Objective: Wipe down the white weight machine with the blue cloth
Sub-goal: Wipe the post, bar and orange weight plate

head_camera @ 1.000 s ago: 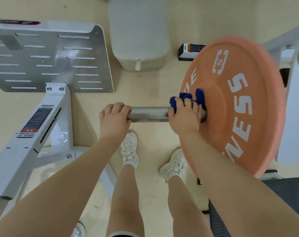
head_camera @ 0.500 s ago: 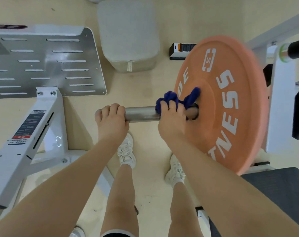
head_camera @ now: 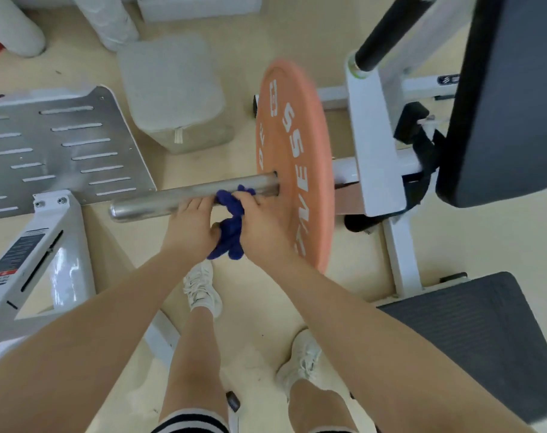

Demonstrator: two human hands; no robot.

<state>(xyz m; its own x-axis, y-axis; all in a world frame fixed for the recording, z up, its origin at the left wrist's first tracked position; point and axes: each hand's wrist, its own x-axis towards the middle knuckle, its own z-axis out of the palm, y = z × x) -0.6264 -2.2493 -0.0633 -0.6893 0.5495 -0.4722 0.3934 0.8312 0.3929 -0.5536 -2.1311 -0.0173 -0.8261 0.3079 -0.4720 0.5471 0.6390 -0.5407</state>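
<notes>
Beige gym floor (head_camera: 353, 307) under us, white machine frame (head_camera: 375, 157) on the R. Steel sleeve (head_camera: 172, 200) sticks out of the orange plate (head_camera: 294, 164). Blue cloth (head_camera: 230, 226) bunched on the sleeve btw both our hands. R hand (head_camera: 262, 223) grips cloth against the bar; L hand (head_camera: 191, 226) curled on the bar, thumb touching cloth. Slotted footplate (head_camera: 62, 148) far L, grey pad (head_camera: 175, 92) behind.

blue cloth (head_camera: 231, 228): mostly hidden between hands | orange plate (head_camera: 292, 157): motion-blurred | footplate (head_camera: 62, 151): cut off left
</notes>
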